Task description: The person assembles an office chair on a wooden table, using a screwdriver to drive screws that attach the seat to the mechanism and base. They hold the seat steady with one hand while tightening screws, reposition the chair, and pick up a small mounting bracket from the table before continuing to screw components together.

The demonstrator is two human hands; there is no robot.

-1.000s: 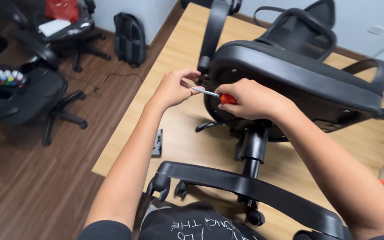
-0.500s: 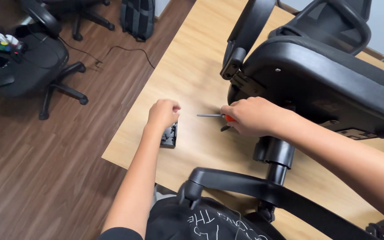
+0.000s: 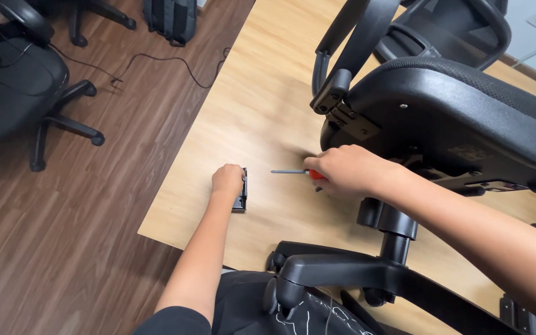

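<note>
**Screwdriver in one hand, black part under the other**

My right hand (image 3: 342,172) is closed around the orange handle of a screwdriver (image 3: 293,172), whose thin metal shaft points left, level above the table (image 3: 268,80). My left hand (image 3: 228,181) is curled, knuckles up, over a small black part (image 3: 241,193) that lies flat on the wood near the table's left edge; the fingers rest on it, though I cannot tell whether they grip it. The screwdriver tip ends just beside that part, not touching it.

A black office chair (image 3: 454,118) lies tipped on the table to the right, its seat underside toward me, just behind my right hand. Its column and wheeled base (image 3: 367,273) stick out past the near edge, close to my body.

Down on the dark wood floor (image 3: 63,236), left of the table, stands another chair (image 3: 13,80), with a backpack (image 3: 170,18) and a thin cable (image 3: 156,62) further back.
</note>
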